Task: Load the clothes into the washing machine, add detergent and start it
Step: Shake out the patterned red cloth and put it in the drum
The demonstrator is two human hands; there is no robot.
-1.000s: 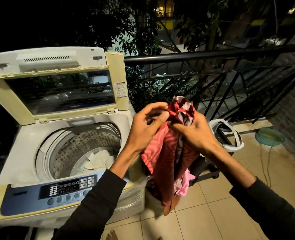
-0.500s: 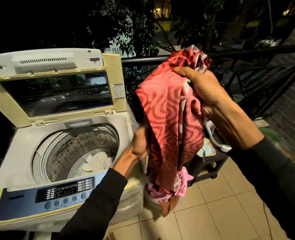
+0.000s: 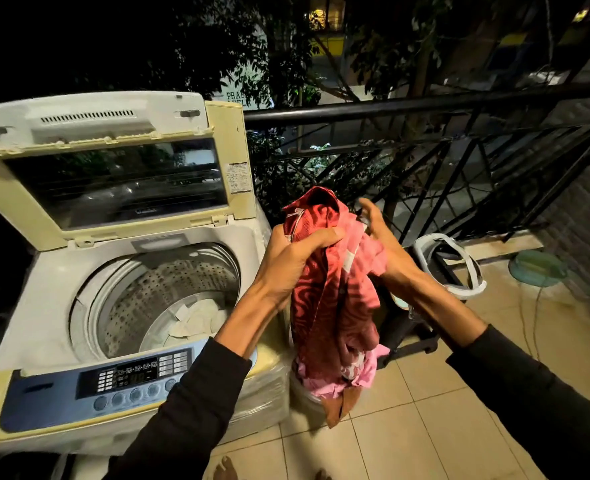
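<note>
Left hand: my left hand (image 3: 293, 261) is in the middle of the frame. Its fingers and thumb are curled tight round the top of the red cloth (image 3: 331, 296).
Right hand: my right hand (image 3: 387, 244) is just to the right of the cloth, touching its far side. The fingers I can see are spread and a bit bent. I cannot tell if they are gripping the cloth, because the cloth hides part of the hand.
Red cloth: it is red with dark swirls. It hangs down from my left hand in the middle of the frame, to the right of the washer.
Pink clothes: more pink clothes (image 3: 335, 379) sit in a heap under the red cloth, in the lower middle of the frame. The red cloth reaches down to them.
Washer: the washing machine (image 3: 54, 296) fills the left side of the frame. Its lid (image 3: 113, 161) stands open at the upper left.
Drum: the drum (image 3: 155, 299) is open, with some pale clothes (image 3: 196, 322) lying at the bottom.
Buttons: the blue button panel (image 3: 89, 393) is at the lower left.
Railing: a black railing (image 3: 425, 105) runs across the upper right.
Floor: pale floor tiles (image 3: 407, 441) are at the lower right.
</note>
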